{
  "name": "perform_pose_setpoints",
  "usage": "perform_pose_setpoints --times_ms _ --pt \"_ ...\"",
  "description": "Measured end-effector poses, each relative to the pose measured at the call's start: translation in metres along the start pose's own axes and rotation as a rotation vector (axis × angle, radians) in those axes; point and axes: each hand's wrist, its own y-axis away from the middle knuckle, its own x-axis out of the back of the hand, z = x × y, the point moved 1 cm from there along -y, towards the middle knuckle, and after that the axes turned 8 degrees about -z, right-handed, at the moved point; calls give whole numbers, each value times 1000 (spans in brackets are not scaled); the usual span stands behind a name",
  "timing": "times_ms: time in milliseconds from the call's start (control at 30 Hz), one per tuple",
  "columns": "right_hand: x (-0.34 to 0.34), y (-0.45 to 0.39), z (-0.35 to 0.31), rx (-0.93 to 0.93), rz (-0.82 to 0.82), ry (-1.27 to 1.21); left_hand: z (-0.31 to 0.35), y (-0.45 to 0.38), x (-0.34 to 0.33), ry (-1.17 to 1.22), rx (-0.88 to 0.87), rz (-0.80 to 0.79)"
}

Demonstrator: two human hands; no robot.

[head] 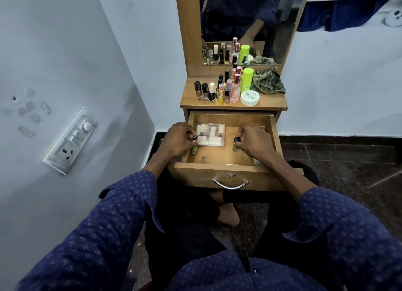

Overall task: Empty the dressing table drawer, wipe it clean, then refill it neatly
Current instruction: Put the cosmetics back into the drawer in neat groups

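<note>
The wooden drawer (230, 160) of the dressing table (269, 102) stands pulled out, its grain bare and matte, with a curved metal handle (230, 184) on its front. Inside, at its 10 o'clock corner, lies a clear plastic case (210, 135) of pale cylindrical tubes.

The left hand (178, 141) reaches over the drawer's 9 o'clock wall, fingers curled closed around a small green bottle (194, 149) with a dark cap, just beside the case. The right hand (253, 141) comes in from 4 o'clock, thumb and fingers pinched on the dark cap of a small brownish bottle (236, 143) standing upright on the drawer floor. Both forearms emerge from rolled, dotted blue sleeves.

On the tabletop, at 12 o'clock from the drawer, stand glossy nail polish bottles (204, 91), a pink glass bottle (235, 89), a lime-green cylinder (247, 79), a flat white round tub (250, 98) and a crumpled green striped cloth (268, 81). A mirror (245, 23) rises behind. Pale walls meet in the corner; a switchboard (70, 140) sits at 9 o'clock, above dark speckled flooring.
</note>
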Motion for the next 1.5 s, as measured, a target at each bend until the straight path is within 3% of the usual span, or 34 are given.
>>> perform_pose_setpoints --times_ms 300,467,900,1033,1500 --pt "5 -2 -1 -1 -10 14 3 -6 2 -91 -35 -86" --pt "23 -10 -10 23 79 18 11 -17 6 -142 -38 -97" --pt "126 -73 -33 196 320 0 76 -92 70 -114 -182 241" --pt "153 -104 -37 227 340 25 85 -123 86 -101 -179 262" --pt "162 -191 -66 184 70 348 83 -201 93 -74 -166 12"
